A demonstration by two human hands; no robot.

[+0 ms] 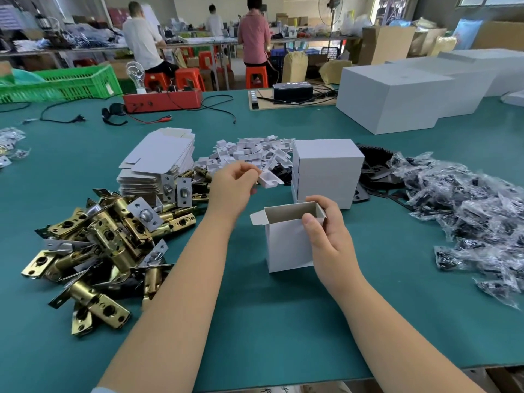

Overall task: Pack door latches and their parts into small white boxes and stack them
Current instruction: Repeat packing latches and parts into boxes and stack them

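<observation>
I can read no text, label, brand or number anywhere: the small white box [286, 245] at my twelve o'clock and the big white cartons [388, 100] at two o'clock are blank.

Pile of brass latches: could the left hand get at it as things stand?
Probably yes: the latch pile lies uncovered beside the left forearm, but the left hand pinches a small white insert it must first drop.

A workshop lit by daylight from windows [482, 1] at the far right; a green-topped desk [283, 321] in front, long benches [198, 42] behind, orange stools [189, 78], a green crate [71, 82], three people working with backs turned
</observation>
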